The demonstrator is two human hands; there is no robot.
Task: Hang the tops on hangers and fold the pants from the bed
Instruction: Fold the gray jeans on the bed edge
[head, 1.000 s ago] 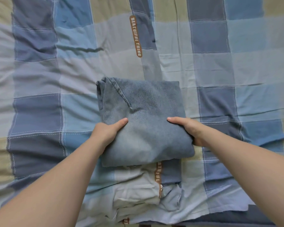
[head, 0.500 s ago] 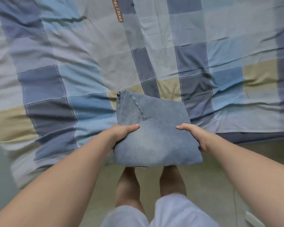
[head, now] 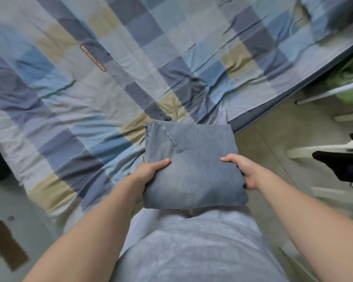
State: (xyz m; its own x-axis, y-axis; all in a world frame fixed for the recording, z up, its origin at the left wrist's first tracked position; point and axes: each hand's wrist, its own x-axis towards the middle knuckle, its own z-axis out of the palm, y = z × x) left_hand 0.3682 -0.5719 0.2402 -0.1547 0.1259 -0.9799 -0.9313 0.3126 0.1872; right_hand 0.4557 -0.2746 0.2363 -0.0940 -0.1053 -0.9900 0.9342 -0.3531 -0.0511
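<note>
A pair of faded blue denim pants (head: pixel 192 165), folded into a compact square, is held in the air in front of my body, beyond the bed's near edge. My left hand (head: pixel 149 174) grips its left side with the thumb on top and the fingers underneath. My right hand (head: pixel 240 169) grips the right side the same way. The bed (head: pixel 90 88), covered by a blue, grey and beige checked sheet, fills the upper left of the view.
A pillow (head: pixel 330 17) in the same checked cloth lies at the top right. White rack bars (head: pixel 322 147) and dark items (head: pixel 346 165) stand on the tiled floor at right, with green cloth (head: pixel 351 78) behind. A grey surface (head: pixel 8 231) sits at lower left.
Both hands lifted the folded pants off the bed and carried them back toward my body. The view has swung right, bringing the bed edge, floor and rack into sight.
</note>
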